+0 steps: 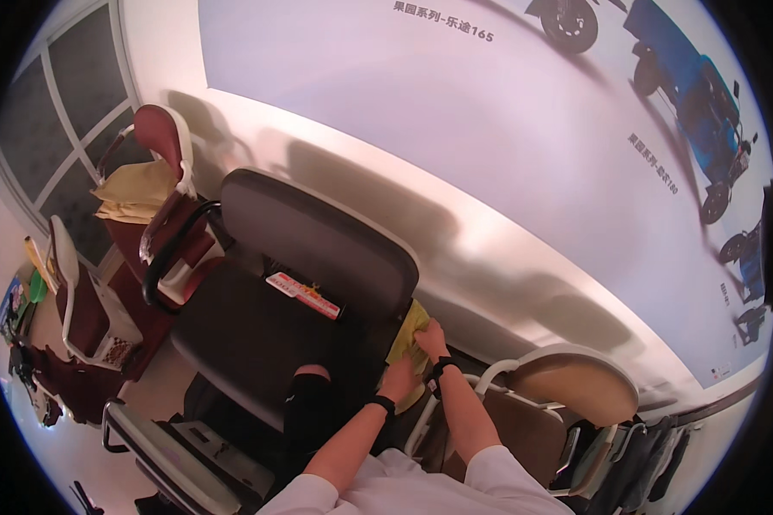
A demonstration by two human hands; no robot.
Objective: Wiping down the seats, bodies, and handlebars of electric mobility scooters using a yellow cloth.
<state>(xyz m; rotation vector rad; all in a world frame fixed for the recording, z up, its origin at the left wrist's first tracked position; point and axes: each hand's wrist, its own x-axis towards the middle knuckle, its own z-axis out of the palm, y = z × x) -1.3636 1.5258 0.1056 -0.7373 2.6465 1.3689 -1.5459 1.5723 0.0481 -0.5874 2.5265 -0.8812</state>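
Note:
A yellow cloth hangs at the right side of a large dark padded seat with a backrest. My right hand grips the cloth near its upper part, fingers closed around it. Lower and a little to the left, my left hand also has its fingers bent into the cloth; they are partly hidden by the hand itself. Both wrists wear black bands. A red and white card lies on the seat by the foot of the backrest. My knee in black clothing is over the seat's front.
Right of me stands a tan and brown seat, with more seats in a row beyond it. Maroon seats stand at the left, one bearing folded yellow cloths. A wall with a large vehicle poster runs behind the seats.

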